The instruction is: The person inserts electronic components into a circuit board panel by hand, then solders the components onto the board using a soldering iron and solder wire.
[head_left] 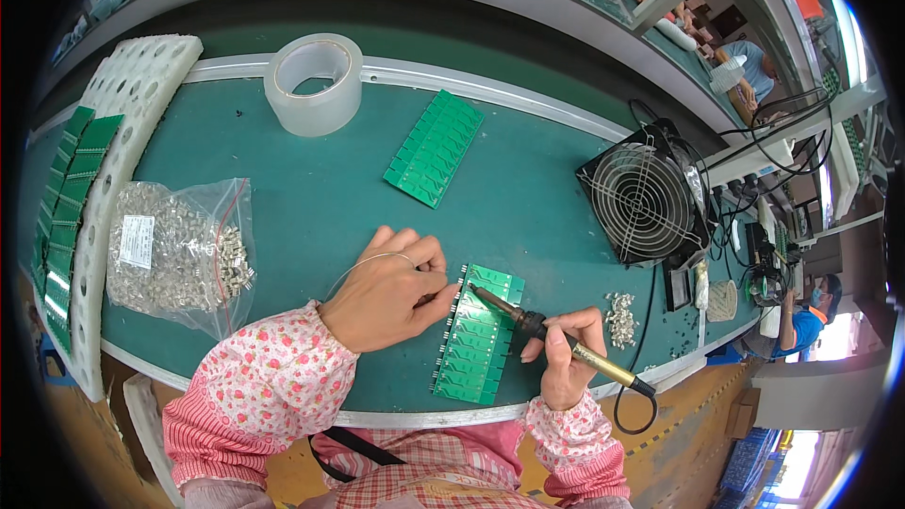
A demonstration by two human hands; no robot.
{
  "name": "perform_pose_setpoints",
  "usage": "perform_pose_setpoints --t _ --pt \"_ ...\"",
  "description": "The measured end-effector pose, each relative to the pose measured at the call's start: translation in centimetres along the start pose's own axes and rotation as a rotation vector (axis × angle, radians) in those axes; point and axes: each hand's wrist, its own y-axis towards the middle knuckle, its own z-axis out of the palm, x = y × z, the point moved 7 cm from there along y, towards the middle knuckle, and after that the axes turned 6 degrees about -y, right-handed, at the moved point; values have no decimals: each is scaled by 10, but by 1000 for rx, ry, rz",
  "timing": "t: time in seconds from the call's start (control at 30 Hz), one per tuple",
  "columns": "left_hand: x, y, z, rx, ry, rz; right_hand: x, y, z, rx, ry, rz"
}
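A green circuit board panel (480, 344) lies in front of me near the table's front edge, small metal parts lining its left side. My right hand (566, 363) grips a soldering iron (603, 365) with a gold-coloured handle. The iron's tip is at the board's upper left edge; whether it touches cannot be made out. Beside that same edge rests my left hand (388, 297), fingers curled and closed. A thin loop of solder wire (356, 266) passes over this hand and into its fingers, whose tips are partly hidden.
A second green panel (435, 149) and a clear tape roll (314, 85) lie further back. To the left are a bag of metal parts (179, 250) and a white foam tray (141, 85) holding boards. A black fan (646, 193) and loose parts (620, 320) are right. Other people work beyond.
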Motion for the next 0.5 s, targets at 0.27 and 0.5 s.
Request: perform_pose_setpoints --t 0.27,0.5 --pt "-1 0 -1 -12 3 5 0 -3 1 15 -31 -12" --pt "3 0 -1 -15 -9 -10 0 -2 -4 -42 1 -10"
